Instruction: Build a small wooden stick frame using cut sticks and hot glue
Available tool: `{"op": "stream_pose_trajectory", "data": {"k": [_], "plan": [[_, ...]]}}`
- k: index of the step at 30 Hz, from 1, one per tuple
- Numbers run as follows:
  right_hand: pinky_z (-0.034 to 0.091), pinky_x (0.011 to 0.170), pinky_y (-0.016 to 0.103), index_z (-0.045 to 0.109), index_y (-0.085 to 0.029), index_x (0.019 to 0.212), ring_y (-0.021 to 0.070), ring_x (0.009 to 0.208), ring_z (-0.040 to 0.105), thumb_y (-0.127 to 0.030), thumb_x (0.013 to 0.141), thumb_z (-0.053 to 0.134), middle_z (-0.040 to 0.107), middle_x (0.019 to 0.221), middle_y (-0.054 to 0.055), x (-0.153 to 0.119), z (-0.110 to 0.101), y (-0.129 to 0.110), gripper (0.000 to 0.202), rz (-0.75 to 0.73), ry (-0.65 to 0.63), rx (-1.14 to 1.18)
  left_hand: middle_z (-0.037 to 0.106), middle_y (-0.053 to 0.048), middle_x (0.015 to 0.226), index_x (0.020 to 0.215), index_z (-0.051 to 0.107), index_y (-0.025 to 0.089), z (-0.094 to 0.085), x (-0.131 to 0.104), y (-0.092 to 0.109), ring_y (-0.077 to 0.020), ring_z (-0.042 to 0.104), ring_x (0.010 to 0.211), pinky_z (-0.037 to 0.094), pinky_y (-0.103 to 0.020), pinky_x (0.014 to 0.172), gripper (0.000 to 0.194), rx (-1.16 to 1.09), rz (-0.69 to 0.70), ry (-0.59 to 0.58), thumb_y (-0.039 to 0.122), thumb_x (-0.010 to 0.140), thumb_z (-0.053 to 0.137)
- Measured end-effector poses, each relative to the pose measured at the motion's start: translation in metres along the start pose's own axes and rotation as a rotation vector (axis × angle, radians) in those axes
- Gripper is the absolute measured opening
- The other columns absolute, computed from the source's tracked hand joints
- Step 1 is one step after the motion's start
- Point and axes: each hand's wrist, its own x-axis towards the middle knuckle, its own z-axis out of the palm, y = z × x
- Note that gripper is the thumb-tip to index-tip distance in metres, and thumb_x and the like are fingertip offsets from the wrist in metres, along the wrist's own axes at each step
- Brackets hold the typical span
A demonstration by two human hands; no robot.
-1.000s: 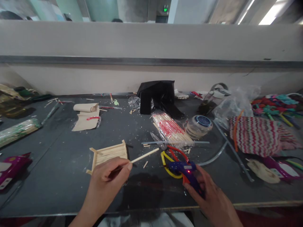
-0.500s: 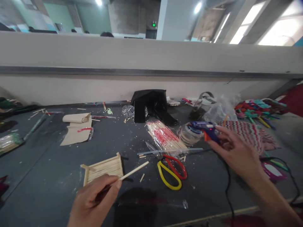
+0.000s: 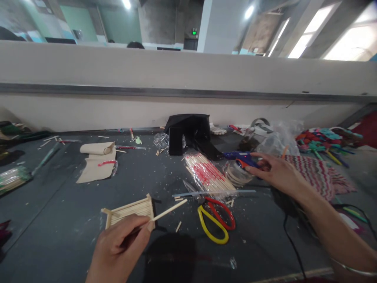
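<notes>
Left hand (image 3: 119, 247) pinches loose pale wooden stick (image 3: 171, 209); slatted pale-wood frame (image 3: 132, 209) beyond it looks mostly filled. Right hand (image 3: 275, 173) grips blue plastic glue gun (image 3: 243, 156).

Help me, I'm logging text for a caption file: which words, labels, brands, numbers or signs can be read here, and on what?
None can be read.
Green sign, far back: lit, but too small and blurred.
Glue gun in the right hand: no lettering legible.
Jar: lid mostly hidden by the glue gun; no words legible.
</notes>
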Motion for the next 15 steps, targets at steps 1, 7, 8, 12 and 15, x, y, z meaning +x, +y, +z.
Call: {"op": "stream_pose_trajectory", "data": {"k": [1, 7, 8, 12, 15], "plan": [[0.049, 0.061, 0.035, 0.065, -0.019, 0.116, 0.0224, 0.068, 0.065, -0.055, 0.080, 0.059, 0.069, 0.079, 0.006, -0.001, -0.001, -0.001, 0.051, -0.009, -0.003, -0.016, 0.072, 0.002, 0.070, 0.072, 0.071, 0.024, 0.000, 0.002, 0.000, -0.0138, 0.063, 0.056, 0.044, -0.018, 0.045, 0.016, 0.012, 0.017, -0.014, 0.035, 0.078, 0.061], [0.051, 0.078, 0.041, 0.060, -0.016, 0.120, 0.0277, 0.088, 0.065, -0.052, 0.091, 0.043, 0.067, 0.099, 0.013, -0.046, -0.003, -0.042, 0.049, -0.150, 0.320, -0.174, 0.072, 0.002, 0.071, 0.074, 0.071, 0.022, -0.002, 0.010, 0.000, -0.0124, 0.061, 0.055, 0.045, -0.017, 0.048, 0.016, 0.035, 0.058, -0.031, 0.031, 0.081, 0.059], [0.052, 0.073, 0.038, 0.061, -0.017, 0.116, 0.0244, 0.078, 0.067, -0.048, 0.092, 0.045, 0.068, 0.093, 0.010, -0.061, 0.004, -0.052, 0.042, -0.186, 0.310, -0.114, 0.071, 0.002, 0.069, 0.073, 0.071, 0.022, -0.003, 0.012, 0.000, -0.0121, 0.060, 0.054, 0.044, -0.017, 0.048, 0.017, 0.035, 0.060, -0.018, 0.031, 0.081, 0.059], [0.057, 0.074, 0.033, 0.063, -0.021, 0.111, 0.0221, 0.087, 0.070, -0.029, 0.090, 0.047, 0.072, 0.097, 0.007, -0.117, 0.059, -0.072, 0.027, -0.397, -0.032, 0.017, 0.067, 0.001, 0.064, 0.072, 0.070, 0.020, -0.004, 0.016, 0.003, -0.0105, 0.055, 0.049, 0.040, -0.018, 0.044, 0.019, 0.000, 0.063, -0.008, 0.027, 0.083, 0.056], [0.058, 0.074, 0.039, 0.062, -0.020, 0.113, 0.0268, 0.091, 0.070, -0.026, 0.082, 0.053, 0.072, 0.103, 0.010, -0.134, 0.099, -0.067, 0.033, -0.420, -0.056, 0.007, 0.064, 0.001, 0.061, 0.071, 0.069, 0.019, -0.005, 0.019, 0.005, -0.0097, 0.051, 0.048, 0.036, -0.018, 0.043, 0.019, -0.028, 0.068, -0.025, 0.026, 0.084, 0.056]]}}
